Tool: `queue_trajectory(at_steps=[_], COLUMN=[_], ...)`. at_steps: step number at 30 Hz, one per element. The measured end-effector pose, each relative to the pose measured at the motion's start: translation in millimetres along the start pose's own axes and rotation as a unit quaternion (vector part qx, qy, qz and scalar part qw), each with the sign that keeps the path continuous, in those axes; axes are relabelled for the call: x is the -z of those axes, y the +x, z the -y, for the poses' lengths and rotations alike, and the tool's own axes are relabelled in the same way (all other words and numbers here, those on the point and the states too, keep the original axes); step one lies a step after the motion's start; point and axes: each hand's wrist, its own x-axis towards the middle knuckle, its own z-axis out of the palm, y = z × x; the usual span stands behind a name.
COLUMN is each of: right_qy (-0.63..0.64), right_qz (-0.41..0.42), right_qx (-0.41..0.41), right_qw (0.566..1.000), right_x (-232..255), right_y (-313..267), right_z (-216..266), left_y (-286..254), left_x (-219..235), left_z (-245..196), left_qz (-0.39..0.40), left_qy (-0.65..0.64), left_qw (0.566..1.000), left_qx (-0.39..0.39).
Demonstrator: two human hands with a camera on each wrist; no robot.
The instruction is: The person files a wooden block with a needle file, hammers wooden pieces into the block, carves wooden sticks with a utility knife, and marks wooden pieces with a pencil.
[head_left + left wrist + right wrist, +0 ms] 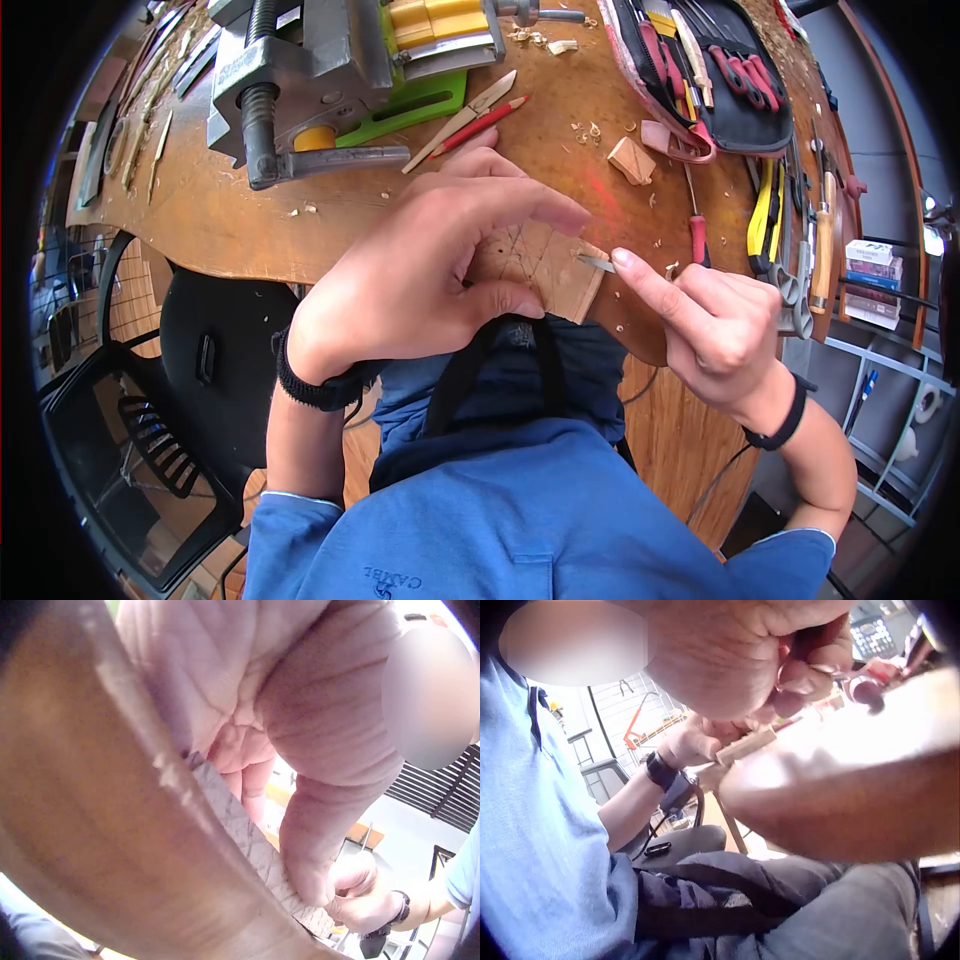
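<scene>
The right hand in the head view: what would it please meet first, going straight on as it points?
Probably the wood; the blade in the right hand seems to touch it, though depth is unclear.

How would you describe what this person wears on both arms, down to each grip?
Short blue sleeves with pale edging; forearms bare. Around the wrists sit a black left band and a black right band, each with a dark box and thin dark cable. No glove shows on the left grip or right grip.
</scene>
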Motion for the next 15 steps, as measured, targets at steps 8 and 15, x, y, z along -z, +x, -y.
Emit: queue_trajectory(at_steps=[8, 15], right_qy=[-0.070, 0.001], right_qz=[0.115, 0.140], right_qx=[0.029, 0.019], right_qw=[0.990, 0.990], right_x=[36, 39], right_y=[29, 41], right_z=[3, -1], left_y=[1, 4], left_x=[0, 0], left_z=[0, -1], left_qz=[0.000, 0.002], left_qy=[0.010, 0.016], left_qw=[1.000, 1.000], left_qx=[0.010, -0.018])
